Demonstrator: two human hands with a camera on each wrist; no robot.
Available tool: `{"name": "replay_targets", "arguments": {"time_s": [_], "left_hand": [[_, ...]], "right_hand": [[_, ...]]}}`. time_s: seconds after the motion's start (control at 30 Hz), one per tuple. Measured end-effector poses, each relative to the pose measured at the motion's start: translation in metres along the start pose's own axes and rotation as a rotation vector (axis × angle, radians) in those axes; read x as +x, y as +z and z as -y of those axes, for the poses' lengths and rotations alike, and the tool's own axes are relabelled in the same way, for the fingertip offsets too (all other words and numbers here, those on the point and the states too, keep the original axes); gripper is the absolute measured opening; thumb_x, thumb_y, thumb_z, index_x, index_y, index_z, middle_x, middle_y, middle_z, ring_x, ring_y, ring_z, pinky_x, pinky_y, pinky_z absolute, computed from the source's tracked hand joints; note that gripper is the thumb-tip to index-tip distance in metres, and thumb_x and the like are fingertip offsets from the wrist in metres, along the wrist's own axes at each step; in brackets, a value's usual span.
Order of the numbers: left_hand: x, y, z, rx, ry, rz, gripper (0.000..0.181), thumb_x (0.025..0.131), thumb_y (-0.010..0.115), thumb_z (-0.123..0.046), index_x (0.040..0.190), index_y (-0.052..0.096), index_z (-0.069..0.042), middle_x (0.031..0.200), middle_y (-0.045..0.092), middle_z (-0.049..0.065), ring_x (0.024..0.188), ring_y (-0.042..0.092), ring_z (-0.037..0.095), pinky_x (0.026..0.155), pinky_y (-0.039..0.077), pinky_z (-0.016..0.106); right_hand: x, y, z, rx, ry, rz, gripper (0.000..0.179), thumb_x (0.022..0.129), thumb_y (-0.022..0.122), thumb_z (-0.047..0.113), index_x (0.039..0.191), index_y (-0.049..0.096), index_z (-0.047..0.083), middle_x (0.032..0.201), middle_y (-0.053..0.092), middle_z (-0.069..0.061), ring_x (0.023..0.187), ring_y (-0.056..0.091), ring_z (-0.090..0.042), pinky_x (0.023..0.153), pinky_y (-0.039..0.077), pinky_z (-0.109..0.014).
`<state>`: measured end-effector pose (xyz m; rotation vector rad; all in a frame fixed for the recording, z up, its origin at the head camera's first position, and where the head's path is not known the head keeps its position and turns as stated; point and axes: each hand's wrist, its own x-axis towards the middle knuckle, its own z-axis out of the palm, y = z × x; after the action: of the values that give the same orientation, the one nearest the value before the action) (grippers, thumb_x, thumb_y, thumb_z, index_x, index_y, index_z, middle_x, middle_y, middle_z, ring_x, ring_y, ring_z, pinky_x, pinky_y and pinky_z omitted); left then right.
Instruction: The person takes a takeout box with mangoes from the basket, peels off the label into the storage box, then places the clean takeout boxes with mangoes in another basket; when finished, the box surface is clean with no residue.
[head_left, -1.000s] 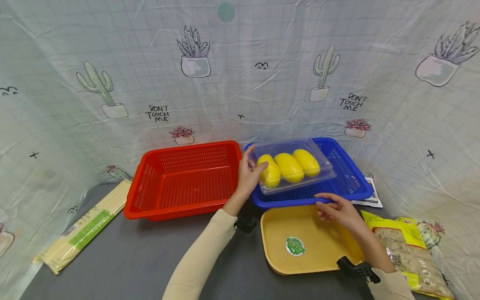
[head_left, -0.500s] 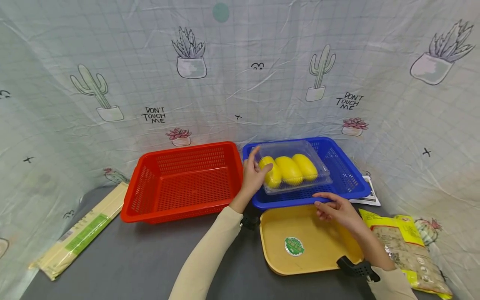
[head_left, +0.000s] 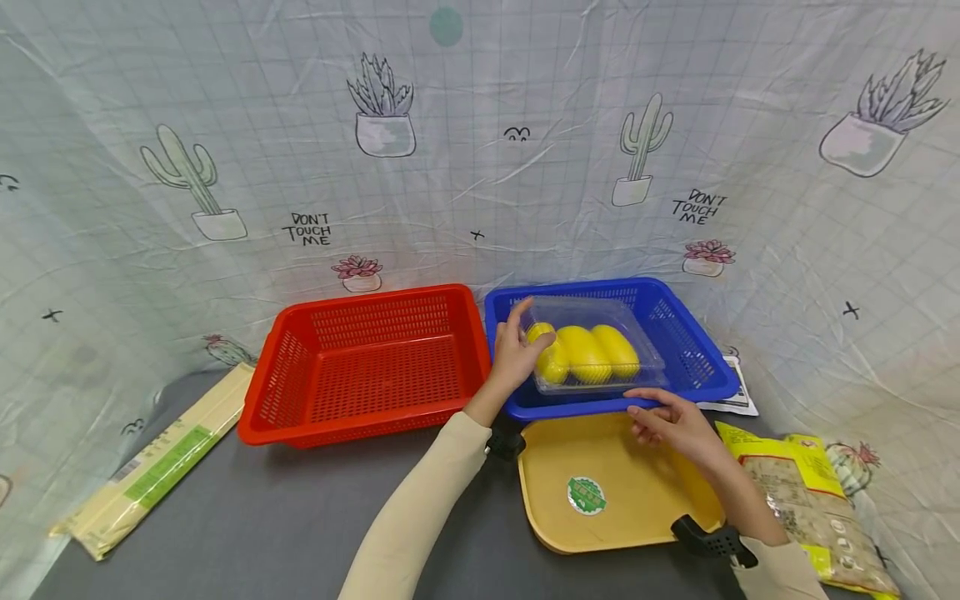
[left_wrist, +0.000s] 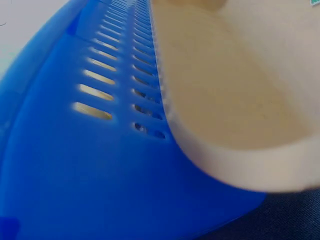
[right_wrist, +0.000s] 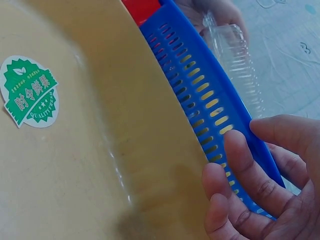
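Observation:
In the head view, a clear plastic box (head_left: 615,310) with three smooth yellow oval fruits (head_left: 585,354) lies inside the blue basket (head_left: 708,350). My left hand (head_left: 519,350) grips the box's left end, thumb over the lid and fingers along the side. At the basket's near rim is my right hand (head_left: 678,425). The right wrist view shows its upper finger on the rim and the other fingers (right_wrist: 257,175) curled against the perforated outer wall. A yellow tray (head_left: 637,492) with a green sticker sits in front, under the right hand. In the left wrist view, the left hand is out of frame.
A red basket (head_left: 382,379) stands left of the blue one. Farther left lies a long pale packet (head_left: 161,467) with a green label. A yellow bag (head_left: 813,508) rests at the right, and a white packet (head_left: 738,392) pokes out beside the blue basket. Patterned cloth (head_left: 480,167) hangs behind.
The left hand has moved right and toward me with the box, which now sits lower and more level in the blue basket. The right hand has stayed at the rim.

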<state>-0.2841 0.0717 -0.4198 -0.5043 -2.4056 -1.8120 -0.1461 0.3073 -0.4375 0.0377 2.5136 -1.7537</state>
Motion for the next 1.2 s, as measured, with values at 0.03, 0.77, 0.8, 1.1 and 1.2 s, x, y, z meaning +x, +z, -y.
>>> {"name": "replay_targets", "arguments": {"time_s": [0.03,0.77,0.8,1.1,1.2], "left_hand": [[0.0001,0.0003,-0.0001,0.005,-0.006,0.003,0.064,0.089,0.069,-0.023,0.147,0.042,-0.016,0.094,0.042,0.014,0.069,0.035,0.013,0.053,0.032,0.022],[0.0001,-0.0031,-0.001,0.04,-0.183,0.221,0.089,0.087,0.072,-0.039,0.157,0.02,-0.024,0.138,0.037,0.029,0.083,0.066,0.037,0.083,0.055,0.037],[-0.0002,-0.0031,-0.0016,0.059,-0.198,0.238,0.093,0.085,0.074,-0.039,0.157,0.018,-0.025,0.142,0.034,0.029,0.086,0.066,0.037,0.086,0.055,0.038],[0.0008,-0.0018,-0.0004,0.076,-0.247,0.326,0.097,0.084,0.076,-0.033,0.158,0.014,-0.021,0.153,0.028,0.024,0.069,0.07,0.02,0.082,0.056,0.033],[0.0013,-0.0007,-0.0005,0.123,-0.243,0.344,0.093,0.087,0.074,-0.032,0.157,0.017,-0.015,0.148,0.04,0.023,0.074,0.072,0.024,0.088,0.054,0.037]], "right_hand": [[0.0002,0.0003,0.0001,-0.002,-0.004,0.001,0.046,0.096,0.063,0.022,0.133,0.052,-0.003,0.083,0.069,-0.016,0.073,0.067,-0.026,0.068,0.056,-0.033],[0.0011,0.0017,0.0015,0.016,-0.009,-0.004,0.047,0.096,0.063,0.022,0.132,0.052,-0.006,0.086,0.069,-0.019,0.073,0.066,-0.024,0.07,0.057,-0.035],[0.0009,0.0016,0.0011,0.015,-0.009,-0.003,0.046,0.096,0.063,0.022,0.132,0.052,-0.005,0.087,0.069,-0.02,0.073,0.066,-0.023,0.07,0.057,-0.034],[-0.001,0.0023,-0.0018,0.017,-0.012,-0.005,0.046,0.097,0.063,0.021,0.131,0.052,-0.007,0.085,0.069,-0.019,0.071,0.065,-0.02,0.069,0.057,-0.034],[-0.001,0.0019,-0.0016,0.015,-0.025,0.001,0.047,0.097,0.062,0.021,0.132,0.051,-0.008,0.085,0.069,-0.017,0.07,0.065,-0.018,0.068,0.057,-0.033]]}}
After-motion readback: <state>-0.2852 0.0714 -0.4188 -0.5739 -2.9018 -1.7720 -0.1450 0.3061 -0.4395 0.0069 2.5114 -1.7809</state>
